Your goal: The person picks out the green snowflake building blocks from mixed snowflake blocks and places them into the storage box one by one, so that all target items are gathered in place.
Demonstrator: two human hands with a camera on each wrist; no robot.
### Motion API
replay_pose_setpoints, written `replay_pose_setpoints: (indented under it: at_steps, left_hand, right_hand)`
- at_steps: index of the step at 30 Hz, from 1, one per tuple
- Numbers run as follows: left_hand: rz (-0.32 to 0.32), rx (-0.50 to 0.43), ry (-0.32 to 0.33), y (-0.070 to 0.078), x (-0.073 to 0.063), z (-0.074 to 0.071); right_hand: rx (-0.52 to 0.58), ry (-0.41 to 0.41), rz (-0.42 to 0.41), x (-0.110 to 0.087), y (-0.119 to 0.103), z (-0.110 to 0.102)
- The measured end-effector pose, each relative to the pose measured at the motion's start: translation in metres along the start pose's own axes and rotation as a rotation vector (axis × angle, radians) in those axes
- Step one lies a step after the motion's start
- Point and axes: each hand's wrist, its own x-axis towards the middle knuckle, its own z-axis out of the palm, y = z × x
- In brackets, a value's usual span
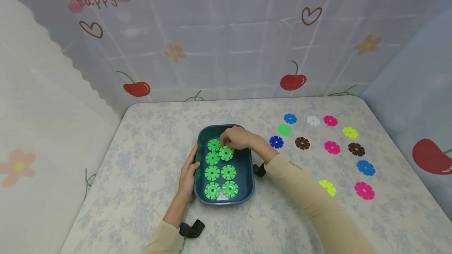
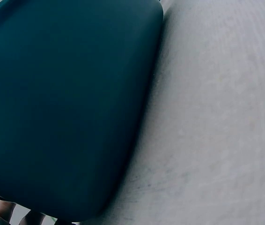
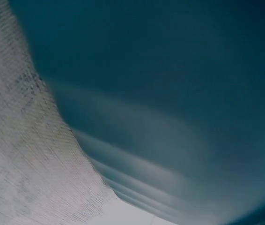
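A dark teal plastic tray stands on the table, with two columns of green notched discs on its floor. My left hand holds the tray's left side, thumb at the rim and fingers along the outer wall. Inside the tray, my right hand pinches the upper edge of a green notched disc in the right column; part of that edge is hidden by the fingers. The left wrist view shows the tray's outer wall and fingertips at its lower edge. Teal wall fills most of the right wrist view.
On the right of the table lie several loose notched discs, among them a dark blue disc, a brown disc, a white disc and a pink disc. A printed curtain hangs behind the table.
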Motion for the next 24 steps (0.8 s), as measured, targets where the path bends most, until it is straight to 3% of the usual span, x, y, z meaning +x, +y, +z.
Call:
replay_pose_setpoints:
  at_steps: [8,24]
  left_hand:
    - [0.001,0.0,0.002,0.001,0.002,0.0]
    - [-0.015,0.006,0.002,0.0,-0.001,0.0]
  right_hand:
    - [-0.113,0.001,0.014,0.001,0.0,0.004]
    - [-0.203,-0.008,0.08,0.003,-0.002,0.013]
